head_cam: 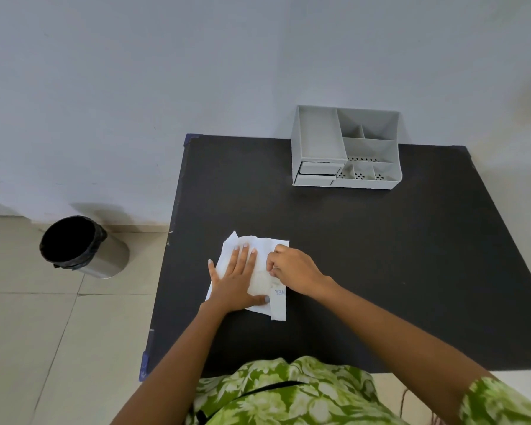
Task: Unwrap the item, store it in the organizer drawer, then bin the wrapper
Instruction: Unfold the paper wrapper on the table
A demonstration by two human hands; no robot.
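At the bottom of the frame a green leaf-patterned garment (288, 391) sits against the near edge of the black table (380, 256), with both bare forearms reaching up the picture from it. Just left of centre the white paper wrapper (279, 305) lies flat on the table, its long axis running roughly top to bottom of the frame, tilted slightly, with blue lettering near its lower right corner. The left hand (236, 280) lies spread open, palm down, across the wrapper's left half, pressing it down without gripping. The right hand (292, 268) is curled at the wrapper's right edge, fingertips pinching the paper; whether the item inside shows cannot be told. Clear black tabletop lies between the wrapper and the grey organizer (347, 148) at upper centre-right against the wall; its open compartments look empty, and its small drawer (318, 169) at the lower left front sits slightly pulled out. On the tiled floor at left stands a metal bin (83, 246) lined with a black bag.
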